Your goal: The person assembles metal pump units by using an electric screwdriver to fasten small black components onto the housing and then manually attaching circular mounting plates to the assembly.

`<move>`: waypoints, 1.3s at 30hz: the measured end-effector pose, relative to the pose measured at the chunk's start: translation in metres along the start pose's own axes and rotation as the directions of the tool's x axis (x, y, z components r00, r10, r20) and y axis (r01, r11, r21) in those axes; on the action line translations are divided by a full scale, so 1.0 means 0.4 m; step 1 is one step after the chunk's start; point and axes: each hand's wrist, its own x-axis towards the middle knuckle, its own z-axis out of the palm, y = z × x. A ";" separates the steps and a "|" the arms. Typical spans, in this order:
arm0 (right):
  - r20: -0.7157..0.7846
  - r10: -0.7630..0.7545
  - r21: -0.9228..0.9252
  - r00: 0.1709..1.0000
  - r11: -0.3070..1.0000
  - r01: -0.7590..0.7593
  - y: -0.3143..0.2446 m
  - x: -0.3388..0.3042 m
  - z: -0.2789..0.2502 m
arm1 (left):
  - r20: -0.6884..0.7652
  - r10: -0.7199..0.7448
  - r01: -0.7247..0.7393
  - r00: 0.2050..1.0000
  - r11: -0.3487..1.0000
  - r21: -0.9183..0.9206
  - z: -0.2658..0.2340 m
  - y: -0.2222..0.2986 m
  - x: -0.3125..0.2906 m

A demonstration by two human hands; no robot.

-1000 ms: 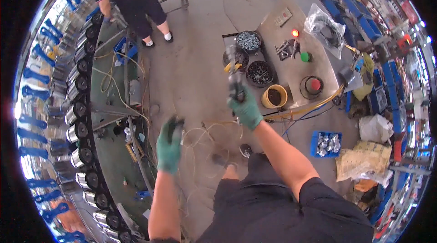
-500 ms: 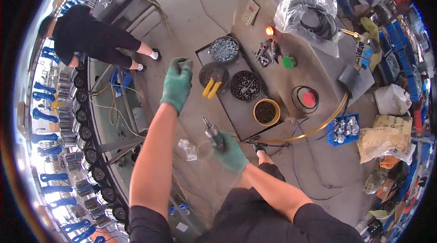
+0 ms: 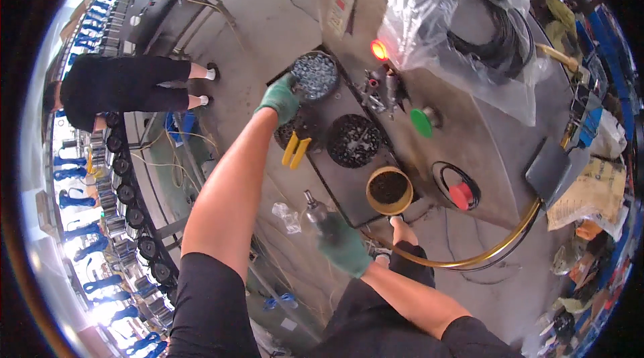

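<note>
My left hand [image 3: 280, 99], in a green glove with darkened fingertips, is at the near left rim of a round bowl of small grey metal parts [image 3: 315, 75]. Its fingers look curled; whatever is between them, if anything, is hidden. Lower down, my right hand [image 3: 345, 247], gloved alike and slightly blurred, grips a power screwdriver [image 3: 313, 210] whose metal tip points up and away from me. Between the hands, yellow-handled pliers [image 3: 295, 152] lie over a dark bowl [image 3: 286, 131] partly covered by my left hand.
A bowl of black screws [image 3: 354, 141] and a yellow tub of dark small parts [image 3: 389, 190] share the tray. Right of them stands a metal bench with a green button [image 3: 422, 122], a red button [image 3: 461, 195] and bagged black cable [image 3: 486, 32]. At left, another person [image 3: 124, 86] bends over a motor line.
My left hand has moved forward and right to the bowl of grey parts. My right hand, still round the screwdriver, is slightly lower in view. The whole view has shifted and turned.
</note>
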 end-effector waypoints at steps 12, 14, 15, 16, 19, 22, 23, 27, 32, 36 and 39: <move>-0.038 -0.107 -0.147 0.994 0.984 0.100 0.084 -0.038 0.000 | 0.313 0.591 -0.658 0.744 0.730 0.186 0.122 0.238 -0.254; -0.009 -0.095 -0.113 0.995 0.989 0.094 0.080 -0.051 -0.010 | 0.284 0.648 -0.705 0.707 0.677 0.210 0.145 0.218 -0.260; -0.012 -0.068 -0.030 0.998 0.997 0.068 0.080 -0.054 -0.020 | 0.299 0.656 -0.719 0.693 0.659 0.220 0.144 0.223 -0.263; -0.016 -0.053 0.019 0.998 0.998 0.053 0.084 -0.052 -0.027 | 0.315 0.663 -0.733 0.679 0.641 0.230 0.138 0.225 -0.267; -0.035 -0.019 0.094 0.999 0.995 0.022 0.096 -0.047 -0.048 | 0.389 0.620 -0.726 0.681 0.640 0.252 0.122 0.258 -0.281; -0.096 -0.012 0.146 0.995 0.989 0.026 0.054 -0.057 -0.053 | 0.316 0.576 -0.653 0.754 0.707 0.271 0.160 0.243 -0.281; -0.099 -0.050 0.122 0.994 0.991 0.062 0.058 -0.057 -0.051 | 0.298 0.504 -0.578 0.811 0.769 0.272 0.175 0.235 -0.280; -0.180 -0.127 0.068 0.975 0.988 0.141 0.066 -0.065 -0.037 | 0.266 0.263 -0.334 0.927 0.904 0.268 0.223 0.290 -0.259; -0.230 -0.131 -0.034 0.964 0.991 0.127 0.084 -0.068 -0.033 | 0.236 0.135 -0.206 0.962 0.929 0.309 0.254 0.316 -0.242; -0.188 -0.078 -0.080 0.979 0.995 0.063 0.068 -0.072 -0.055 | 0.230 0.065 -0.126 0.971 0.957 0.260 0.253 0.301 -0.254; -0.183 -0.072 -0.021 0.980 0.997 0.069 0.083 -0.063 -0.049 | 0.202 0.016 -0.078 0.979 0.949 0.306 0.265 0.306 -0.262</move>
